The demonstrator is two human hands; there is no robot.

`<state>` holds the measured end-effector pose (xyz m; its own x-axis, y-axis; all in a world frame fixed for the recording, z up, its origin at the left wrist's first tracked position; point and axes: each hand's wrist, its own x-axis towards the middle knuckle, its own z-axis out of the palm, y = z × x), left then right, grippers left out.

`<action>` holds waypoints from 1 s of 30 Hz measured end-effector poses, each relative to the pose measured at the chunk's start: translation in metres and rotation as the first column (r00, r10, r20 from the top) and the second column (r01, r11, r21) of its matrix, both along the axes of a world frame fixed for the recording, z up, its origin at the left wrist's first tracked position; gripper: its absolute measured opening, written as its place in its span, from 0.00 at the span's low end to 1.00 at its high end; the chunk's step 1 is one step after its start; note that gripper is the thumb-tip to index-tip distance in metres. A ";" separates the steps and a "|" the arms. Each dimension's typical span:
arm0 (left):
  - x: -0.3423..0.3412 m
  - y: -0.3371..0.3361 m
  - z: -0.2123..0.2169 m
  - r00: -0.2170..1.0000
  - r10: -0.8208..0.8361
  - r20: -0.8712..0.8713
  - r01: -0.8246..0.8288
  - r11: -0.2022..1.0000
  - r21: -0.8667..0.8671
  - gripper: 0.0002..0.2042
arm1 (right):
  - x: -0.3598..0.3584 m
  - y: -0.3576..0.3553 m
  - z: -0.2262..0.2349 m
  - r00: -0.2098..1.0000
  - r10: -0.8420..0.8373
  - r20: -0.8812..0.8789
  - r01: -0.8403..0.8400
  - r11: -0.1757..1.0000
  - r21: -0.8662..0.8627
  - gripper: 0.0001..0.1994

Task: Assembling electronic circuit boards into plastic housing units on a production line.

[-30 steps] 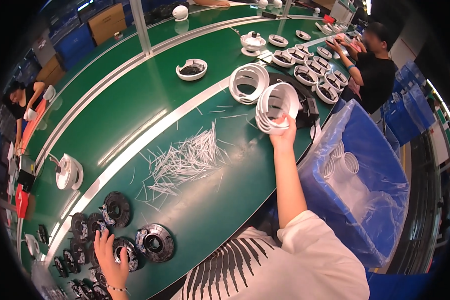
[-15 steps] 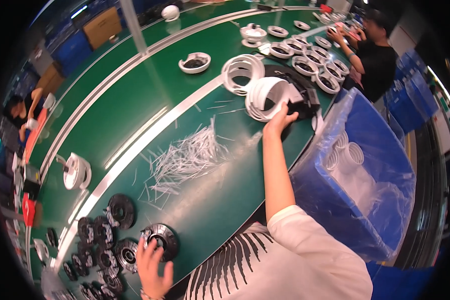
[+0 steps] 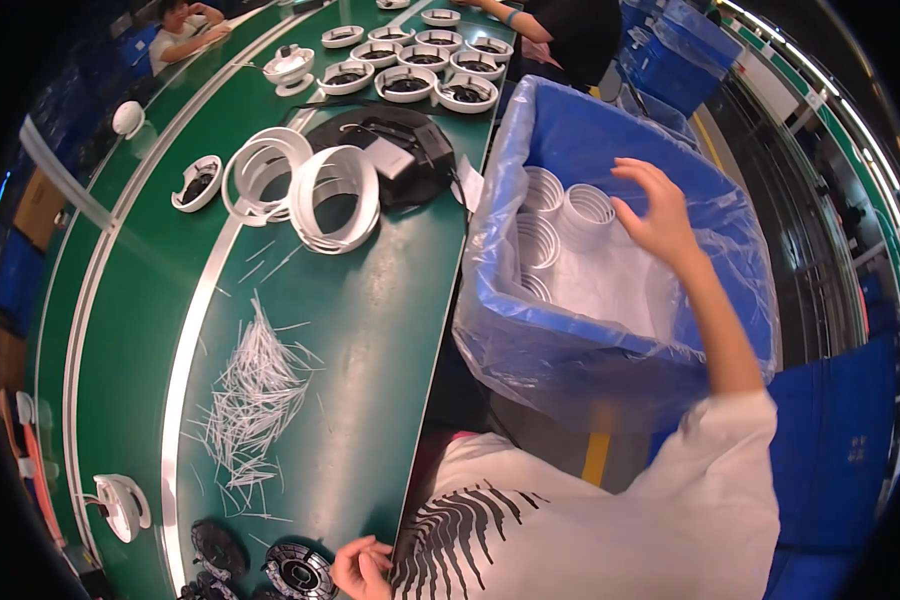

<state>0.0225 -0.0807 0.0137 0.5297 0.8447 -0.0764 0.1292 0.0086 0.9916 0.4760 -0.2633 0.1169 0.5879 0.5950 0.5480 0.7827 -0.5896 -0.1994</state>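
Over the blue bin (image 3: 750,250) lined with clear plastic, my right hand (image 3: 660,220) is open, thumb and fingers apart, with nothing in it. Beside its fingertips, inside the bin, stands a stack of white rings (image 3: 588,207); more ring stacks (image 3: 538,240) line the bin's left wall. My left hand (image 3: 363,570) is low at the table's near edge, its fingers loosely bent and apart, nothing visible in them. Just left of it lies a round black part (image 3: 300,570). White ring stacks (image 3: 338,200) stand on the green table (image 3: 370,340), apart from both hands.
A pile of thin white strips (image 3: 255,400) lies mid-table. Behind the rings sits a black round turntable-like base (image 3: 410,150) carrying a small white box (image 3: 389,157). White rings with black insides (image 3: 407,84) crowd the far end, near a co-worker (image 3: 570,35).
My right hand has left the white rings on the table and moved right over the bin. My left hand has drawn back toward my body. The view has turned right.
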 end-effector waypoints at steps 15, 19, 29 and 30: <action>0.028 -0.018 -0.017 0.967 0.078 -0.244 -0.055 0.993 0.101 0.05 | 0.156 -0.022 -0.247 0.747 -0.555 -0.365 0.084 0.625 -0.776 0.31; 0.029 -0.017 -0.022 0.951 0.176 -0.255 -0.197 0.979 -0.058 0.05 | 0.141 -0.021 -0.240 0.696 -0.644 -0.317 0.169 0.576 -0.799 0.15; 0.011 -0.013 -0.034 0.983 0.094 -0.161 -0.102 0.994 -0.039 0.06 | 0.090 -0.032 -0.112 0.928 -0.273 -0.252 0.049 0.762 -0.646 0.31; 0.007 -0.012 -0.043 0.989 0.098 -0.108 -0.103 0.994 -0.043 0.07 | 0.075 -0.037 -0.096 0.939 -0.256 -0.230 0.049 0.761 -0.647 0.32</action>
<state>0.0293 -0.0924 -0.0293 0.4296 0.8871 -0.1688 0.2288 0.0739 0.9707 0.5509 -0.3007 0.0209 0.7678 0.6290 -0.1215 0.6380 -0.7679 0.0567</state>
